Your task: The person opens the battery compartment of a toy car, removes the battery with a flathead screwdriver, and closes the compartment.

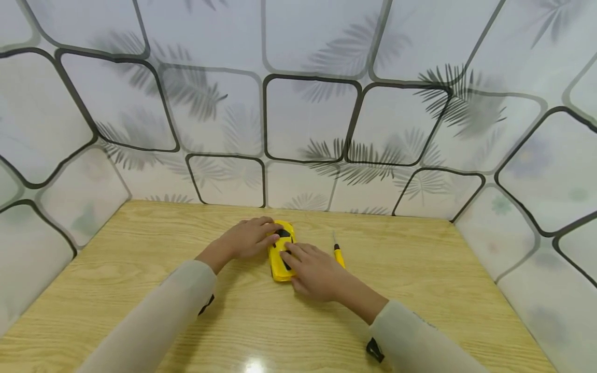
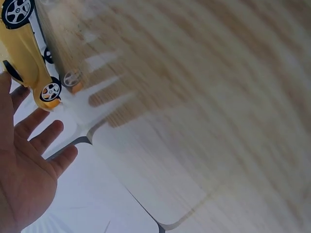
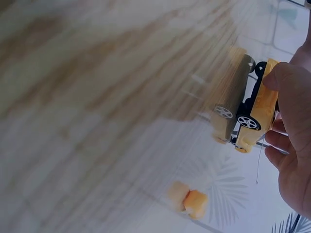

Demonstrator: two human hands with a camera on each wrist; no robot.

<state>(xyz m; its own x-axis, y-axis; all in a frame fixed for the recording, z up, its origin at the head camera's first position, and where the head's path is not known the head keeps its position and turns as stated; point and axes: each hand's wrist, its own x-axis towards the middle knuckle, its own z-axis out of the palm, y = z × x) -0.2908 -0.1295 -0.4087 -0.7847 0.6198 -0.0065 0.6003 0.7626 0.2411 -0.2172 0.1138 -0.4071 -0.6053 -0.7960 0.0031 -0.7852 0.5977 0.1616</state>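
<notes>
A yellow toy car with black windows stands on the wooden table, its silver-spoked wheels showing in both wrist views. From the left, my left hand holds its far end, thumb and forefinger on the body; the other fingers are spread out past that end in the left wrist view. My right hand grips the car from the near right. Its fingers lie over the roof, and its thumb presses along the side in the right wrist view. The car's right side is largely covered by this hand in the head view.
Just right of my right hand lies a screwdriver with a yellow handle, black collar and thin shaft pointing away. Patterned white walls enclose the table at the back and both sides.
</notes>
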